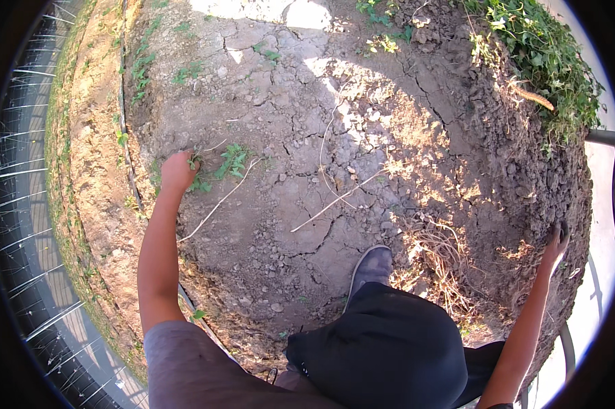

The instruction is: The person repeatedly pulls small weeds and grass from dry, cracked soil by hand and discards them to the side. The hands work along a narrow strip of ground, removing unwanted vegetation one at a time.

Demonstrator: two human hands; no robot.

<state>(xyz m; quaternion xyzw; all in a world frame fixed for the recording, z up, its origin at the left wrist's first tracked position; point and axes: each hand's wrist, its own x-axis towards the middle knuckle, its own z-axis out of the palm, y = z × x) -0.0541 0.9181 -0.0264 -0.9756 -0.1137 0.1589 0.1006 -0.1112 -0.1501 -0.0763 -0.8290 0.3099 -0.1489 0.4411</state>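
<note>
My left hand (pixel 178 171) is closed around a small green weed (pixel 194 161) low over the cracked soil. Another leafy weed (pixel 233 159) lies just right of that hand, beside a long, pale dry stem (pixel 220 202). Out at the far right, my right hand (pixel 556 248) hangs near the rough edge of the earth. Something dark shows at its fingers; whether it is a held thing or shadow, I cannot tell.
A black drip line (pixel 123 107) runs along the left. Dry stems (pixel 338 202) and a heap of withered vines (pixel 443 250) lie near my shoe (pixel 371 266). Green vines (pixel 542 56) cover the upper right, by a dark pipe (pixel 605 137). Wire fencing (pixel 26 174) borders the left.
</note>
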